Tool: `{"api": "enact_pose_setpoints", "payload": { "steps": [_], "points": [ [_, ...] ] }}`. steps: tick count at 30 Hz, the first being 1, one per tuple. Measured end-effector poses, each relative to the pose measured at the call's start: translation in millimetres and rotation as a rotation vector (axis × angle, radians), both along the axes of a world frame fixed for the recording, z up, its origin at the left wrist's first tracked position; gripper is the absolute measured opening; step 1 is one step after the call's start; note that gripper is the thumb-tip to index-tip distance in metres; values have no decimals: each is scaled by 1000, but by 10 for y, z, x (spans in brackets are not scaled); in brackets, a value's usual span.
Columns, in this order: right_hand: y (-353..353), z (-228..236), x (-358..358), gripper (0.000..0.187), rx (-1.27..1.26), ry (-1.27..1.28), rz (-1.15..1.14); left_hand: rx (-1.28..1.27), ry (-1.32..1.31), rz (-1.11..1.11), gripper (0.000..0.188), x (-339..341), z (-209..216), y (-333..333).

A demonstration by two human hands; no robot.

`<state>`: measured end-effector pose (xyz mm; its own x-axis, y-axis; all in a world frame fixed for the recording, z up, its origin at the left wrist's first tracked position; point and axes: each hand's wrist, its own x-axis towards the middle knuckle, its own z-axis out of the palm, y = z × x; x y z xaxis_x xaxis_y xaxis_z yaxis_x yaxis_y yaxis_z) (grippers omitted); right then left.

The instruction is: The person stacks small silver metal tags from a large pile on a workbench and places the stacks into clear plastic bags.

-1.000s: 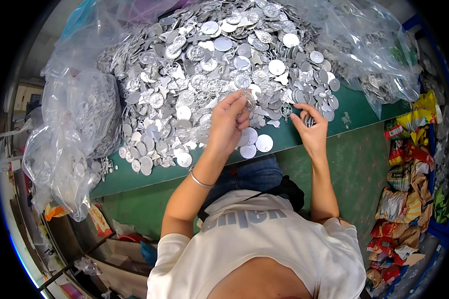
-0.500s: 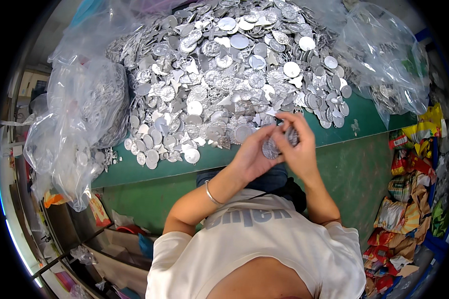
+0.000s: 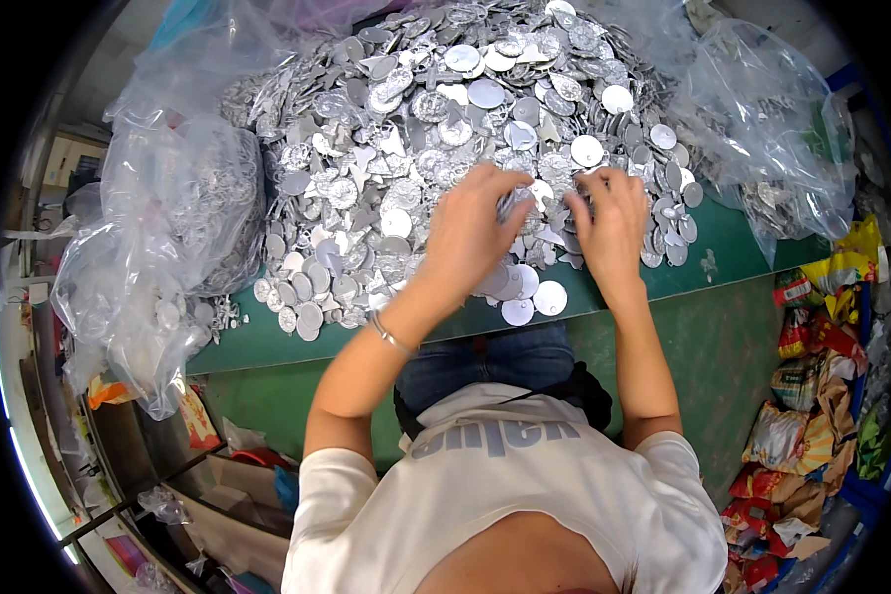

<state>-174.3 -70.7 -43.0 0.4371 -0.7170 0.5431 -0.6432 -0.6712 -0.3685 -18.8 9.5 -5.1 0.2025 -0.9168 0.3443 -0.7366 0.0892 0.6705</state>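
A broad heap of silver-coloured flat metal pendants (image 3: pixel 396 223) covers the green table: round discs, stars and openwork shapes. My left hand (image 3: pixel 473 223), with a bangle on the wrist, is over the front middle of the heap. Its thumb and fingers curl round silver metal discs (image 3: pixel 512 205); how many is hidden. To its right, my right hand (image 3: pixel 614 220) reaches palm down onto the pieces, thumb apart from the bent fingers, with nothing visibly held. Between my forearms, several smooth round discs (image 3: pixel 549 298) lie near the table's front edge.
Clear plastic bags (image 3: pixel 183 208) with more metal pieces stand at the left, and another clear bag (image 3: pixel 762 119) at the right. The green table (image 3: pixel 267 348) ends just in front of my body. Colourful packets (image 3: pixel 797 396) are stacked at the far right, and boxes (image 3: pixel 233 495) stand lower left.
My hands have parted and moved forward from in front of the table edge onto the heap. The discs they held together are no longer between them; several smooth discs now show near the edge.
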Motion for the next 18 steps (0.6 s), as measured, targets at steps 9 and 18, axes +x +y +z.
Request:
{"api": "enact_pose_setpoints", "payload": {
  "steps": [9,18],
  "points": [
    [-62,-67,-55,10,381,-515,-9,178,-501,-9,24,194,-50,-366],
    [-238,-47,181,22,11,-67,130,195,-470,-12,29,155,-31,-464]
  ]
}}
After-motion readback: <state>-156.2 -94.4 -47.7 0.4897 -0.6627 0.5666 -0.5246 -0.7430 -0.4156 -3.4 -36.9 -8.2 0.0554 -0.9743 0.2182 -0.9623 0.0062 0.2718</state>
